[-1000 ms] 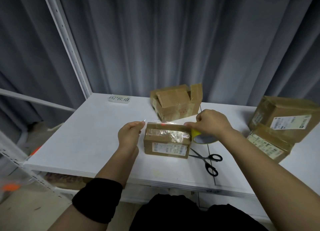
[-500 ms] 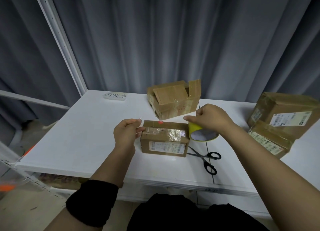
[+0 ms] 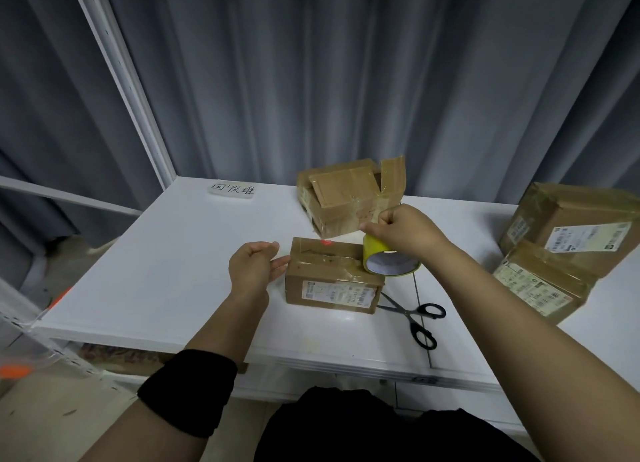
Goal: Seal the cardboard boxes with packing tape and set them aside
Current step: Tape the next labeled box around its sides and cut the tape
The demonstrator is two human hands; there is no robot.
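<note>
Box (image 3: 332,283) beside left hand (image 3: 252,267), under roll (image 3: 373,251)

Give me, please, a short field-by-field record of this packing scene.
Being taped: small box on the white table
Right: right hand grips the yellow tape roll above the box's right end
Left: left hand at the box's left end, grip unclear
Idle: scissors lying right of the box
Elsewhere: open box behind; two stacked boxes far right

On the table (image 3: 156,271) a small box (image 3: 332,281) sits centre, a tape roll (image 3: 388,264) at its right end, an opened box (image 3: 349,198) behind, scissors (image 3: 412,314) just right, stacked boxes (image 3: 571,233) far right, a label (image 3: 231,188) back left.
</note>
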